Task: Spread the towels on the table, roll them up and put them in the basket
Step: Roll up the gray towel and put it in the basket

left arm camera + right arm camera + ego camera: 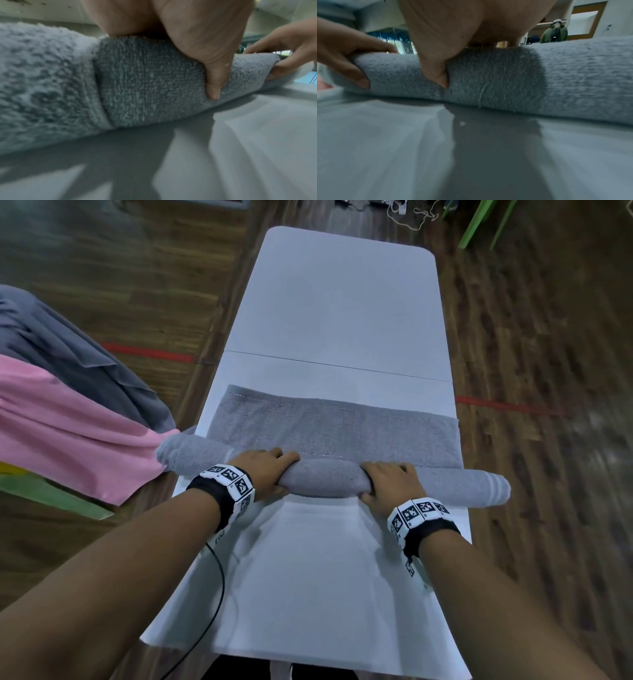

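table (342, 302): runs away from the person
towel (339, 429): across the table's near half, its nearer part rolled, the far part flat
left hand (270, 470), right hand (388, 482): side by side on the roll
other towels (61, 405): left of the table

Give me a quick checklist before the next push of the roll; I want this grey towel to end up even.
1. Both hands on the roll: ok. The left hand and right hand grip the grey towel near its middle.
2. Thumbs tucked on the near side: ok, the left thumb and right thumb press into the roll.
3. Flat part ahead smooth: ok, the unrolled strip lies flat.
4. Roll even along its length: not ok, the left end angles away from the rest and overhangs the table.
5. Basket ready: cannot tell, none in view.
6. Next towels at hand: ok, the pink towel lies to the left.
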